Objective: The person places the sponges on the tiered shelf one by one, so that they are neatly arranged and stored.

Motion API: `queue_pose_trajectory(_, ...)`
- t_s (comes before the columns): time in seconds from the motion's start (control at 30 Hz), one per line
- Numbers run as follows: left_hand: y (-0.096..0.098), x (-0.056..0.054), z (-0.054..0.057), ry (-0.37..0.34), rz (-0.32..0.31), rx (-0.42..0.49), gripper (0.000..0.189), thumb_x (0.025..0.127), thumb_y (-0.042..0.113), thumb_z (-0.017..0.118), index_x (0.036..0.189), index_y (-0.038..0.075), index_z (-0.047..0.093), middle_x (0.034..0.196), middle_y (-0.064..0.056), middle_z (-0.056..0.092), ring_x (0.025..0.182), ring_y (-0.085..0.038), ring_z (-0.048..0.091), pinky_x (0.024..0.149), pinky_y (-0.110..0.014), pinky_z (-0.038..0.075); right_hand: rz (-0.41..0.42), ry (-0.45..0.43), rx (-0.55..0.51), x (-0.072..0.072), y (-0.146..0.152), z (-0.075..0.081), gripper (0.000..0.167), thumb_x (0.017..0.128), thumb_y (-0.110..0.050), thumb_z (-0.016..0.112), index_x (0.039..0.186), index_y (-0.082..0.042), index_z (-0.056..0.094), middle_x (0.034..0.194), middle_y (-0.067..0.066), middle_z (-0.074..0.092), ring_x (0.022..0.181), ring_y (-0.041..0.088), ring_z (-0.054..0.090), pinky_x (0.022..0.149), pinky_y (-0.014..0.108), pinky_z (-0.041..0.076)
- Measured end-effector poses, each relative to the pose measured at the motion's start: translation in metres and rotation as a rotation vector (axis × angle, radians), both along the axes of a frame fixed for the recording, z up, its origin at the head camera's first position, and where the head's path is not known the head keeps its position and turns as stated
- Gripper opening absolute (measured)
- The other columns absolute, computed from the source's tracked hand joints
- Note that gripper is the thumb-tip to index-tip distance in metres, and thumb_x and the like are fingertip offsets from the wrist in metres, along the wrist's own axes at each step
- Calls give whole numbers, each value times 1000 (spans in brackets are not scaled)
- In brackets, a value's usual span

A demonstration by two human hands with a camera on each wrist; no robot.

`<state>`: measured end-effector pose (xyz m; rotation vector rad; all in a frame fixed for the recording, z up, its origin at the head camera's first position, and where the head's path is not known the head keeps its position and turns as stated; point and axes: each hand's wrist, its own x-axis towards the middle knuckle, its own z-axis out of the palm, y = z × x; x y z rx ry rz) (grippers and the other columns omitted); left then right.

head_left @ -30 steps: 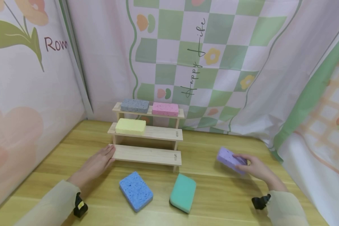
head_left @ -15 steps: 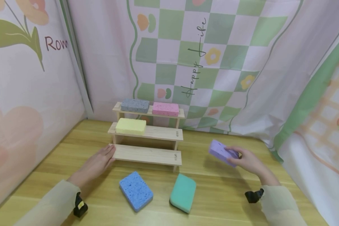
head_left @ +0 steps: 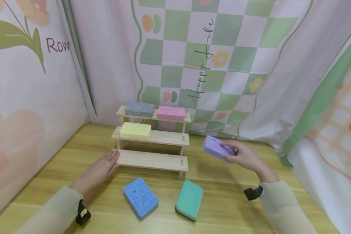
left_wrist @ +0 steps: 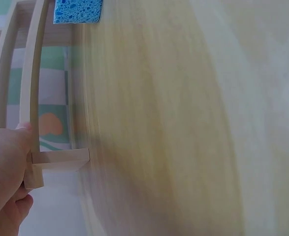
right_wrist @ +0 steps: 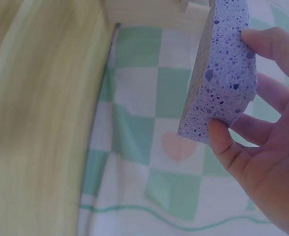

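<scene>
In the head view my right hand [head_left: 244,156] pinches a purple sponge [head_left: 214,147] between thumb and fingers, raised over the table right of a three-step wooden shelf [head_left: 152,160]. The right wrist view shows the thumb and fingertips on the edges of this pitted sponge [right_wrist: 228,73]. My left hand [head_left: 100,167] holds the left end of the lowest step; in the left wrist view, fingers [left_wrist: 23,201] curl at the board's end. A grey sponge [head_left: 139,110] and a pink sponge [head_left: 171,113] sit on the top step, a yellow sponge [head_left: 135,131] on the middle one's left half.
On the wooden table [head_left: 222,211], a blue sponge [head_left: 141,198] and a green sponge [head_left: 189,200] lie in front of the shelf. A checkered curtain [head_left: 207,74] hangs behind it, with more printed fabric at both sides.
My right hand has carried the purple sponge left and away from me, toward the shelf's right side. The left hand and the other sponges have stayed in place.
</scene>
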<state>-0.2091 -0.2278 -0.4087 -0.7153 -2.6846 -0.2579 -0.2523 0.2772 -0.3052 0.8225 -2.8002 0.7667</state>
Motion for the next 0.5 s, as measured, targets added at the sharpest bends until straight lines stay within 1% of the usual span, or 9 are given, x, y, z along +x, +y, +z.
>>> queue_pose_trajectory(0.17,1,0,0,1,6,-2,46,92,12,55,128,-15,43,133,-29,40,124,-41,37,101,-52,32,34,46,32,-4,-14,7,43,83,-17,69,122,-4,58,119,19,55,78,18,51,61,30,44)
queue_pose_trajectory(0.27,1,0,0,-3,10,-5,46,93,13,55,128,-14,43,134,-29,40,124,-41,37,101,-52,32,53,51,36,-6,-23,11,43,83,-17,69,122,-5,58,119,19,56,76,17,49,61,29,42)
queue_pose_trajectory(0.33,1,0,0,8,4,-1,46,92,11,56,128,-15,43,133,-29,41,123,-41,37,101,-52,32,64,49,36,-7,-29,14,43,83,-17,69,122,-5,58,117,18,56,74,18,49,60,30,42)
queue_pose_trajectory(0.43,1,1,0,36,-9,4,46,90,9,58,126,-16,45,131,-30,42,122,-42,39,100,-52,33,86,66,55,-10,-39,18,43,83,-17,69,123,-5,59,120,18,56,85,24,54,67,36,45)
queue_pose_trajectory(0.5,1,1,0,48,-15,4,45,89,8,59,125,-16,45,130,-31,43,121,-42,40,99,-53,34,99,75,68,-12,-45,19,43,83,-18,69,123,-6,59,122,18,55,94,29,55,73,41,46)
